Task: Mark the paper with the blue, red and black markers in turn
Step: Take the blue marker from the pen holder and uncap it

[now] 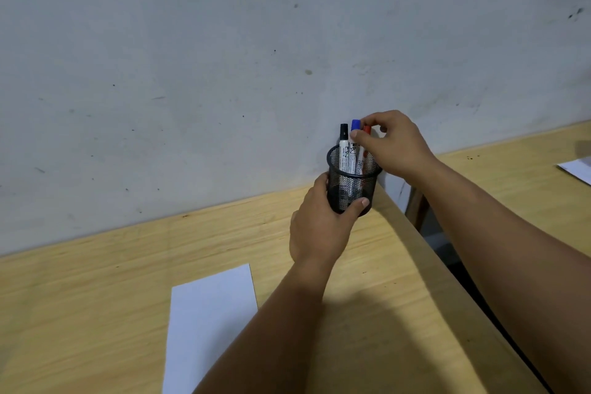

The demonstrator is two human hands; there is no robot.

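Head view gives me the grey wall (192,57) across the upper frame and the wooden desk (96,281) below it. Lower centre lies the white paper (208,323), flat, unmarked as far as I can see, well apart from the action. Right of centre, my left hand (319,227) is wrapped around the black mesh cup (351,189), I judge to steady it while a pen comes out. My right hand (393,144) reaches over the rim with thumb and forefinger narrowed onto the blue marker (355,137), the first colour due; whether the pinch is firm I cannot tell. Standing upright in the cup either side are the black marker (343,141) and the red marker (366,130), half hidden behind my fingers.
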